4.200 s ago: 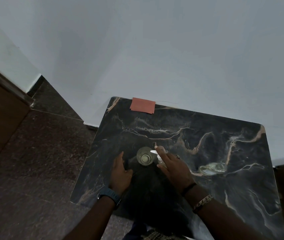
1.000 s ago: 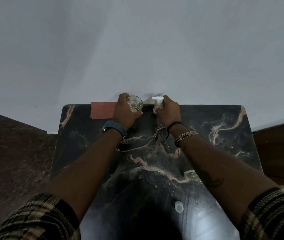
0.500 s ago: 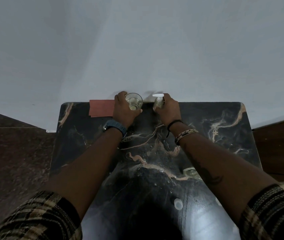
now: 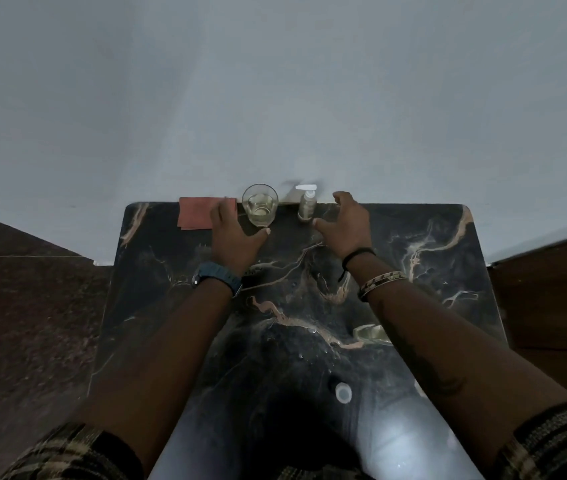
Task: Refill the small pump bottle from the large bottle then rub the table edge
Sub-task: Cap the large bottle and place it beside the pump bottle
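At the table's [image 4: 448, 271] twelve o'clock edge, the glass [image 4: 260, 205] and small pump bottle [image 4: 306, 205] stand upright against the wall. The left hand [image 4: 237, 233] spreads loosely just beside the glass; the right hand [image 4: 346, 225] cups wide at the bottle's four o'clock, holding nothing.

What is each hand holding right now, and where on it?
Nothing. The left hand is open beside the glass, the right hand open beside the pump bottle; both stand free.
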